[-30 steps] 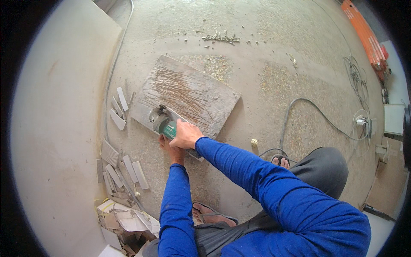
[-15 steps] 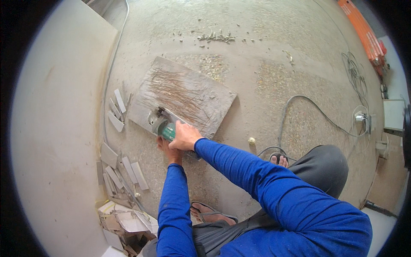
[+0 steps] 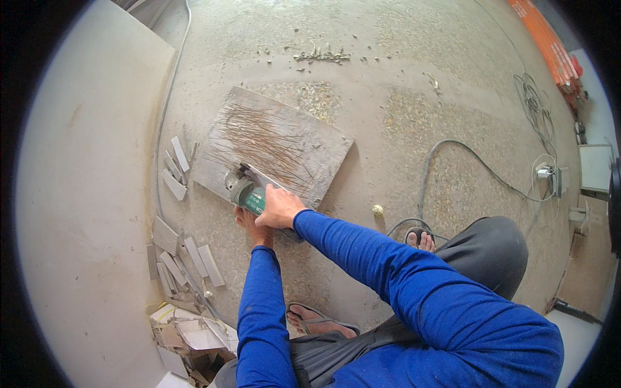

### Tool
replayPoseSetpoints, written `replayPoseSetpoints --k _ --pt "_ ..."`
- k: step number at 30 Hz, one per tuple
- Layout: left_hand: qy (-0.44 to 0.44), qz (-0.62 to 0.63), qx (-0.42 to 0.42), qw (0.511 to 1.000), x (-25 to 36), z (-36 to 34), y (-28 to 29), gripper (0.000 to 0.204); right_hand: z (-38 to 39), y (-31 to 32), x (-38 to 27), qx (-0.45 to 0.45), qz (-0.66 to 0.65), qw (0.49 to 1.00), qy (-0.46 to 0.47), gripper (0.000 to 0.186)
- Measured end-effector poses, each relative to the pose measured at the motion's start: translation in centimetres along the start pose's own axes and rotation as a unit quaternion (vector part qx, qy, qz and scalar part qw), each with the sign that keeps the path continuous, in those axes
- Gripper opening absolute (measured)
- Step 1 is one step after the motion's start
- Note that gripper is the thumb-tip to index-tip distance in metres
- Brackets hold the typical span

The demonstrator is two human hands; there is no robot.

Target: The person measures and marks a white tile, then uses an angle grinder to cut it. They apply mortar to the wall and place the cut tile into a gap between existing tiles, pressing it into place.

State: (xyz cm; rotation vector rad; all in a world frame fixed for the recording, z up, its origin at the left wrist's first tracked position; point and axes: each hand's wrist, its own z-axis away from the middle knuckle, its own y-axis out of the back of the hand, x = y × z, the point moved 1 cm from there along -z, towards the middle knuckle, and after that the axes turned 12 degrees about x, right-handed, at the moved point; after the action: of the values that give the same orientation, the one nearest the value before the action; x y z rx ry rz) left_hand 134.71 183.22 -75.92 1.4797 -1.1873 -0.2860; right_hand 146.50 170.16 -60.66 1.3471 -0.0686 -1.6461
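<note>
- The camera's view has drifted slightly over the past second, leaving the slab (image 3: 328, 152) a touch farther left in frame; the grinder (image 3: 254, 199) keeps almost the same place at its near edge.
- A worker's right hand (image 3: 281, 205) is clamped over the top of the grinder's green body.
- The left hand (image 3: 250, 225) is closed around the same body just below, its fingers partly hidden.
- Beyond the grip, thin brown streaks (image 3: 262, 139) cross the slab; whether they are marks or loose strands cannot be told.
- Left of the grip lie pale strips (image 3: 180, 154), with more cut pieces (image 3: 211, 265) nearer the worker.
- A cable (image 3: 446, 141) loops across the floor, well to the right of the grip.
- Far beyond the grip, small debris (image 3: 323, 55) is scattered on the floor.
- Nearer the worker than the grip is a sandaled foot (image 3: 317, 321).
</note>
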Motion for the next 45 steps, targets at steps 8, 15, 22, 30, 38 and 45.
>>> replayPoseSetpoints --k 8,15,22,30,38,45 --pt "-0.029 0.045 0.046 0.997 1.0 0.1 1.0 0.055 0.7 0.8 -0.1 -0.020 0.014 1.000 -0.008 0.078" --pt "0.024 0.064 0.017 0.998 1.0 0.0 1.2 0.055 1.2 1.3 0.0 -0.030 0.004 0.999 -0.017 0.079" --pt "-0.021 -0.002 0.010 1.000 -0.2 0.4 0.3 0.054 1.6 1.2 0.4 -0.023 0.003 0.999 -0.024 0.077" --pt "-0.016 -0.042 -0.013 0.999 -1.3 0.1 -0.8 0.057 2.2 1.2 1.0 -0.018 0.001 1.000 -0.012 0.076" --pt "-0.017 0.007 0.015 1.000 1.1 -0.2 1.5 0.055 3.1 1.9 1.2 -0.021 0.000 1.000 -0.016 0.077" --pt "-0.013 -0.039 0.012 0.999 0.4 -0.4 0.6 0.047 3.3 1.8 1.7 -0.027 0.003 1.000 -0.012 0.078"
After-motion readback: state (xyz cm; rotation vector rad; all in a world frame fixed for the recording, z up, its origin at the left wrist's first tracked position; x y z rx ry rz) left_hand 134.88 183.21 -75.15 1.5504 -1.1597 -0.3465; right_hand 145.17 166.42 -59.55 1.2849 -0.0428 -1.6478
